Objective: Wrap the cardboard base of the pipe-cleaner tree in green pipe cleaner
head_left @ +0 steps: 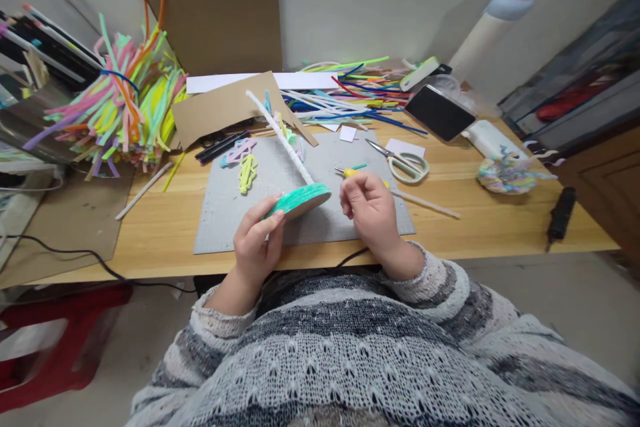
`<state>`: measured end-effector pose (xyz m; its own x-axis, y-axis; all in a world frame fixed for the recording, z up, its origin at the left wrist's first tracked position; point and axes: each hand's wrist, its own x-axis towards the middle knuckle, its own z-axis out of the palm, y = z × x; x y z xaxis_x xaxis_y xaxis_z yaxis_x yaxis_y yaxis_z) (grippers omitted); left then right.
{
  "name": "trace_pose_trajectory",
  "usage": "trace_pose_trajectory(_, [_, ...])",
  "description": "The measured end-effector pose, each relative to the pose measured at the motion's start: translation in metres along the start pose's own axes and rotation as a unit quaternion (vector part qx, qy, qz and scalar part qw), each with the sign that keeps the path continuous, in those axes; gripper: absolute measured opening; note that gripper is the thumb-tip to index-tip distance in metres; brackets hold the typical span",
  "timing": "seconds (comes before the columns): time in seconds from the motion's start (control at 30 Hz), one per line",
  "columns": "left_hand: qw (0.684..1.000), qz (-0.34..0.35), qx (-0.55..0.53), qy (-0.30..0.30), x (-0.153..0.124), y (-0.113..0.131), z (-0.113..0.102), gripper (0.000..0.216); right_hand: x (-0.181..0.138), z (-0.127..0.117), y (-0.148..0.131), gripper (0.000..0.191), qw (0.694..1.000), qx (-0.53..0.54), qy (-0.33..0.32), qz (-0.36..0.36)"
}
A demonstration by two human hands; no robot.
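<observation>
My left hand point(257, 240) grips the rim of a round cardboard base point(300, 200) covered in green on its edge, tilted so its brown underside faces me. A white fuzzy stem point(285, 141) rises from it, leaning away to the left, with small coloured pieces near its upper part. My right hand point(370, 210) is closed, thumb and fingers pinched, just right of the base and apart from it; what it holds, if anything, is hidden. Behind it lies a yellow tool point(349, 173) with a dark tip, partly covered. A pale stick point(425, 204) extends to the right.
Below is a grey cutting mat point(215, 227) with yellow and purple fuzzy shapes point(247, 173). Scissors point(409, 167), a phone point(440, 112) and a pastel fuzzy bundle point(506, 173) lie right. Pipe cleaners point(120, 93) crowd the left; cardboard point(215, 110) and more pipe cleaners lie behind.
</observation>
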<state>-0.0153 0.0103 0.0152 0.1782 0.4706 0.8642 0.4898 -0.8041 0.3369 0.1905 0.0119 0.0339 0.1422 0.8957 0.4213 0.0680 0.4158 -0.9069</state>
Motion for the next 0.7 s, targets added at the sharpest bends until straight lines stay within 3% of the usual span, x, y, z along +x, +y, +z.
trace_pose_trajectory(0.07, [1.000,0.001,-0.002,0.001,0.000,0.000,0.000,0.032,0.002,0.002,-0.002,0.015,0.998,-0.036,-0.001,-0.043])
trace_pose_trajectory(0.13, [1.000,0.003,-0.002,0.002,0.000,0.000,0.000,0.034,0.001,0.004,-0.004,0.030,0.983,-0.118,-0.016,-0.136])
trace_pose_trajectory(0.2, [1.000,0.005,-0.001,0.003,0.001,0.000,0.000,0.035,0.000,0.006,-0.005,0.042,0.947,-0.208,-0.034,-0.241])
trace_pose_trajectory(0.27, [1.000,0.006,-0.001,0.004,0.001,0.000,0.000,0.035,0.000,0.008,-0.005,0.048,0.915,-0.264,-0.053,-0.301])
trace_pose_trajectory(0.47, [1.000,0.001,0.003,0.008,0.002,-0.001,0.001,0.030,0.012,0.015,0.001,0.019,0.907,-0.244,-0.065,-0.336])
trace_pose_trajectory(0.7, [1.000,-0.004,0.007,0.009,0.002,-0.003,0.001,0.026,0.019,0.014,0.001,0.012,0.891,-0.244,-0.046,-0.381])
